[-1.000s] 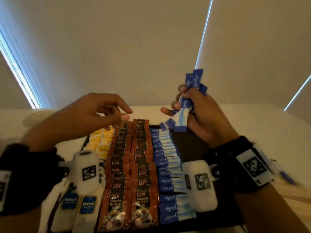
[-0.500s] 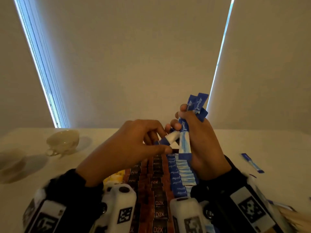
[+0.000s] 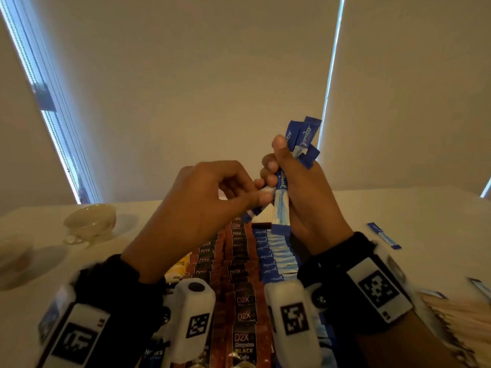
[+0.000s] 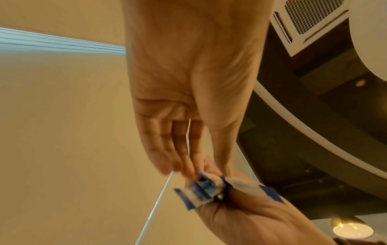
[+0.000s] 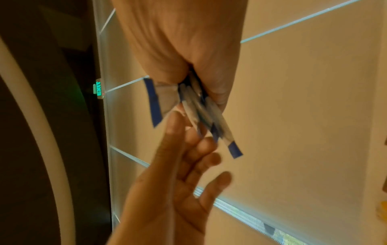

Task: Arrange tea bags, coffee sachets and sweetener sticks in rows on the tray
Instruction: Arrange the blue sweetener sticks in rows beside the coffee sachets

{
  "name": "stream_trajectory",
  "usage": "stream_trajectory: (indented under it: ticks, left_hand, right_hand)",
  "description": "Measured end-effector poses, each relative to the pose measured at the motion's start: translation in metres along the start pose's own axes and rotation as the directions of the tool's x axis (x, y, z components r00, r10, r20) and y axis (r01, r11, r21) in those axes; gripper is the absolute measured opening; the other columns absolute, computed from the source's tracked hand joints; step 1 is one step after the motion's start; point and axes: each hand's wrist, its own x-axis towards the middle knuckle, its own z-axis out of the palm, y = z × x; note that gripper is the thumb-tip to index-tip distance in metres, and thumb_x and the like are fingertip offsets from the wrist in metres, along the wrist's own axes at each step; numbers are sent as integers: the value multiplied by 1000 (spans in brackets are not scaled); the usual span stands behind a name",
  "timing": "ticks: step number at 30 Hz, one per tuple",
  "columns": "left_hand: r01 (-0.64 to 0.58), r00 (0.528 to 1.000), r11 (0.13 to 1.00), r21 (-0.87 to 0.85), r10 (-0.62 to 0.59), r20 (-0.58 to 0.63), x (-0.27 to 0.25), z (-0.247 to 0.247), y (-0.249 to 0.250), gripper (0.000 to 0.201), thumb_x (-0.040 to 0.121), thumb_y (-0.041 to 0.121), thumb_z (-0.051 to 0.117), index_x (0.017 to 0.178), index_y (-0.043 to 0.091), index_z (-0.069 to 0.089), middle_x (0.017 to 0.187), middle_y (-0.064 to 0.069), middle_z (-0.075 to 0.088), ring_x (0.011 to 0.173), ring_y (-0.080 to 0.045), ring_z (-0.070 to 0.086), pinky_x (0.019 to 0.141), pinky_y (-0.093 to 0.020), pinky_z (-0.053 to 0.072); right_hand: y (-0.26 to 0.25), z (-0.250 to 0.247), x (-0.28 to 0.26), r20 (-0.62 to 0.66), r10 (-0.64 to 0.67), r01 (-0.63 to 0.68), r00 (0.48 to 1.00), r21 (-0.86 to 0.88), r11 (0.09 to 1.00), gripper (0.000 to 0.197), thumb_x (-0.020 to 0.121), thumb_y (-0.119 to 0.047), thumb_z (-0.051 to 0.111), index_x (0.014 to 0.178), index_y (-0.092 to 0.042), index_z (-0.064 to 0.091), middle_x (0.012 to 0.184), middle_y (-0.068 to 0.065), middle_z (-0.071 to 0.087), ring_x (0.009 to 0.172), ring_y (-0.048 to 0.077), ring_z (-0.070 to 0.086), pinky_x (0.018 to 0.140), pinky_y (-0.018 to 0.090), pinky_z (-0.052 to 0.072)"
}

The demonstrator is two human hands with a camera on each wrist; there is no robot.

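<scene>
My right hand [image 3: 276, 166] grips a bundle of blue sweetener sticks [image 3: 300, 144] upright above the far end of the tray [image 3: 264, 223]. Thumb and forefinger of my left hand [image 3: 263, 196] pinch the lower part of one stick [image 3: 256, 209] that angles out of that bundle. On the tray lie a row of blue sweetener sticks [image 3: 268, 258], two rows of brown D2X coffee sachets [image 3: 239, 261] and yellow tea bags [image 3: 180, 266]. The left wrist view shows my left hand's fingertips [image 4: 188, 165] at the stick ends [image 4: 201, 190]. In the right wrist view the sticks [image 5: 205, 112] fan out of my right fist.
A cream teacup [image 3: 90, 224] stands on the white table at the left, with another blurred cup [image 3: 13, 258] at the left edge. One loose sweetener stick [image 3: 384, 236] lies right of the tray. Wooden stirrers [image 3: 457, 314] lie at the lower right.
My left hand moved right from above the coffee rows to the bundle and took one stick between thumb and forefinger. The head view tilted upward, hiding much of the tray.
</scene>
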Motion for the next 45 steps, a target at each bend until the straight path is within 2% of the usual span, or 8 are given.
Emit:
stream_trajectory:
  ticks: [6,11,18,25,31,38,42,45]
  left_hand:
    - [82,995,994,-75,-78,63,-5,7,10,38,51,59,70,70,26,64,67,10,66,61,-1,60,57,-11,48]
    - [179,978,974,-140,-160,132,-6,16,6,21,66,24,82,75,20,63,66,1,67,56,-4,62,57,-17,54]
    - [301,943,926,-226,-256,211,-5,20,-1,39,64,24,81,87,17,51,52,6,62,46,-3,58,50,-19,52]
    - [128,987,988,-89,-118,108,0,5,-12,55,48,54,76,91,32,48,64,11,52,54,0,44,53,-12,38]
    - [49,997,999,1,-49,63,0,8,-10,27,64,30,82,83,29,63,64,11,52,58,5,49,58,-7,38]
    - [137,971,990,-42,-126,204,1,-3,-13,7,77,23,73,73,23,67,72,3,68,67,-7,61,58,-17,44]
    - [218,971,956,-196,-192,143,4,-28,-14,7,81,19,66,79,14,62,81,-1,71,74,-8,66,53,-15,49]
    - [246,968,903,-352,-247,42,3,-45,-17,7,80,8,66,85,7,61,78,-8,72,67,-12,67,53,-19,53]
  right_hand:
    - [7,6,-8,6,-7,8,1000,-122,993,18,95,-32,46,89,-14,48,61,-3,47,52,10,46,53,25,43]
    - [10,6,-7,6,67,-65,998,-125,990,24,96,-37,43,92,-15,50,62,-1,47,42,6,44,45,22,42]
    - [12,7,-10,-59,66,-83,996,-360,929,24,95,-39,43,86,-20,54,57,-7,48,45,5,43,44,18,40]
    - [17,5,-9,53,194,-168,979,-321,932,36,91,-48,43,76,-17,52,55,-2,44,46,7,40,43,18,34]
    - [23,0,-8,65,242,-189,968,-442,877,57,88,-63,32,64,-16,56,55,-2,53,49,8,51,46,20,43]
    - [26,-1,-7,158,392,-302,906,-406,862,65,89,-62,29,52,-15,54,42,2,45,33,9,41,34,17,35]
    - [25,-5,-5,289,485,-436,825,-218,873,68,85,-70,23,78,-8,51,48,2,42,33,8,36,29,15,30]
    - [25,-6,-4,372,521,-483,768,-197,853,75,83,-73,16,65,-6,46,42,1,35,29,6,28,28,13,25]
